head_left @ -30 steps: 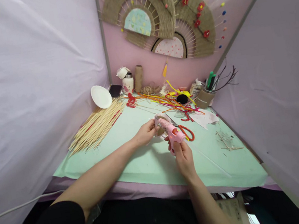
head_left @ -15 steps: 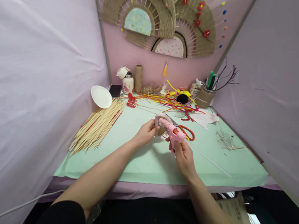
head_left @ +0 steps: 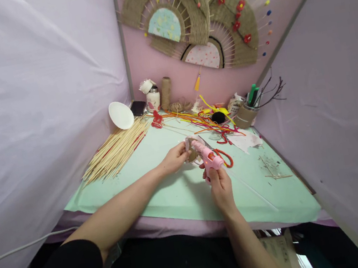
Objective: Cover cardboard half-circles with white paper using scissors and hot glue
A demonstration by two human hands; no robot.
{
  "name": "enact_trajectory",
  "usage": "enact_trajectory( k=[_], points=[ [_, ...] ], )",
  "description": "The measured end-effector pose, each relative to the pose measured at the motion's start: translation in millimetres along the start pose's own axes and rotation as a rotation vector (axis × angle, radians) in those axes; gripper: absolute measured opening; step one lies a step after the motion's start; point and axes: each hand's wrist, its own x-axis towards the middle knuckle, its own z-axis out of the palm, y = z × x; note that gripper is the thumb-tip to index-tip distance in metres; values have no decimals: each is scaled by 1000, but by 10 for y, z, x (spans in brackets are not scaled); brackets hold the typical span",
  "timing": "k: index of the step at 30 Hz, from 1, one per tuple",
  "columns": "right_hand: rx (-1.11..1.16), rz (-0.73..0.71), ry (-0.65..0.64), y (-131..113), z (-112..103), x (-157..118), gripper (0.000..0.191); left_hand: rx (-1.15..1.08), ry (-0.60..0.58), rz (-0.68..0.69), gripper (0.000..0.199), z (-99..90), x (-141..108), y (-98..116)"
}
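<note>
My right hand (head_left: 220, 186) is wrapped round the handle of a pink glue gun (head_left: 212, 161), whose nozzle points away and to the left. A clear glue stick (head_left: 253, 191) seems to trail from its back end. My left hand (head_left: 176, 157) pinches the edge of a small brown cardboard piece with a pale fabric border (head_left: 190, 149), tilted up off the table. The gun's tip is over that piece; whether they touch I cannot tell. Orange-handled scissors (head_left: 227, 157) lie behind the gun, partly hidden by it.
Wooden sticks (head_left: 116, 152) lie in a heap at left, beneath a white plate (head_left: 121, 115). Coloured pipe cleaners (head_left: 197, 121) spread along the back. A pot of pens and twigs (head_left: 246, 115) stands at back right, fabric scrap (head_left: 246, 140) in front. Finished fan-shaped hangings (head_left: 197, 20) cover the back wall.
The glue gun and my right hand have shifted very slightly to the right. My left hand keeps its hold on the cardboard piece, almost unmoved.
</note>
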Motion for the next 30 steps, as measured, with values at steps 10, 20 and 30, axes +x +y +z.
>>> enact_trajectory(
  k=[10, 20, 30],
  points=[
    [-5, 5, 8, 42, -16, 13, 42, -72, -6, 6, 31, -2, 3, -51],
    [9, 0, 33, 57, -21, 25, 41, -45, 6, -13, 30, -6, 9, -42],
    [3, -30, 41, 44, -29, 44, 38, -86, 16, -33, 41, -19, 30, -68]
  ],
)
